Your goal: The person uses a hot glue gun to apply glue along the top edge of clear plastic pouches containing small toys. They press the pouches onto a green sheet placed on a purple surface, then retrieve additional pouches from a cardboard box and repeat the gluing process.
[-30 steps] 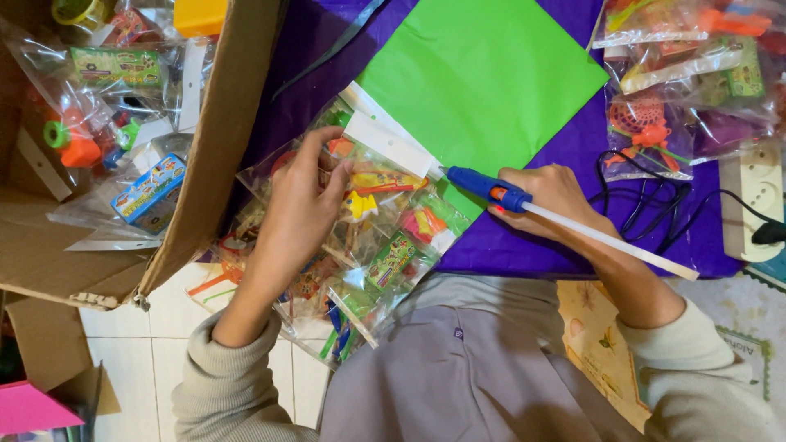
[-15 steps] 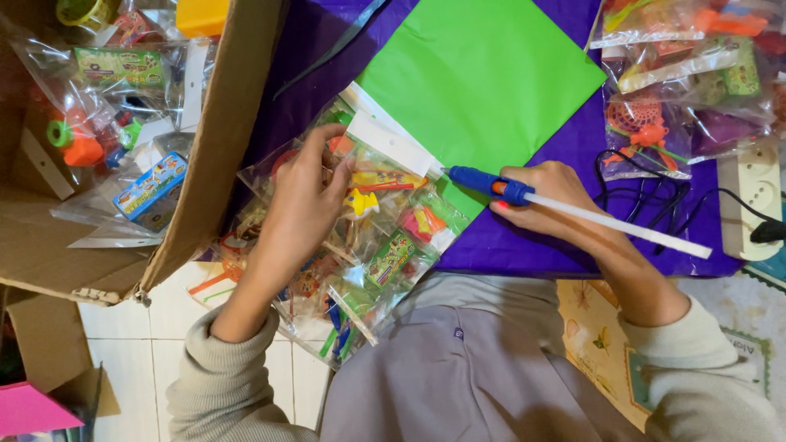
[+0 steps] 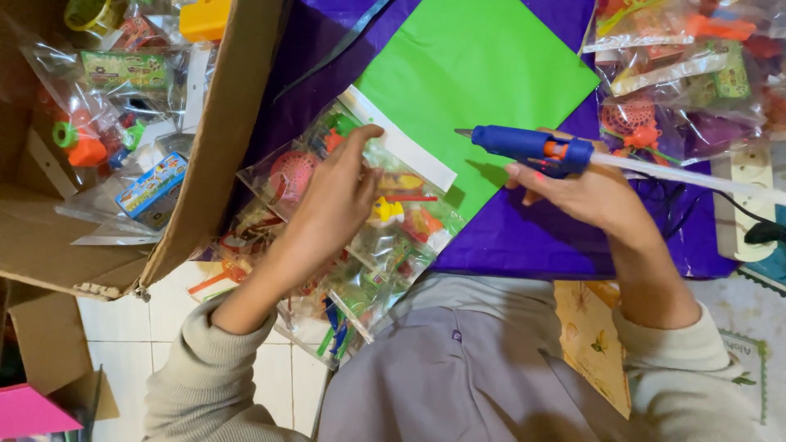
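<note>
My left hand (image 3: 334, 200) presses down on a clear plastic bag of small colourful toys (image 3: 360, 209) that has a white strip along its top edge and lies partly on a green paper sheet (image 3: 475, 74). My right hand (image 3: 585, 192) grips a blue glue gun (image 3: 528, 146) with an orange trigger; its nozzle points left above the green sheet, a little right of the bag's white strip. A white glue stick sticks out of the gun's back toward the right. Purple paper (image 3: 524, 237) lies under the green sheet.
An open cardboard box (image 3: 217, 155) at the left holds more toy bags. Several filled toy bags (image 3: 671, 74) are piled at the upper right. A white power strip (image 3: 741, 205) with a black cable is at the right edge. White floor tiles (image 3: 123, 327) show at lower left.
My right hand has lifted the glue gun and drawn it to the right, away from the bag's white strip. The left hand stays on the bag.
</note>
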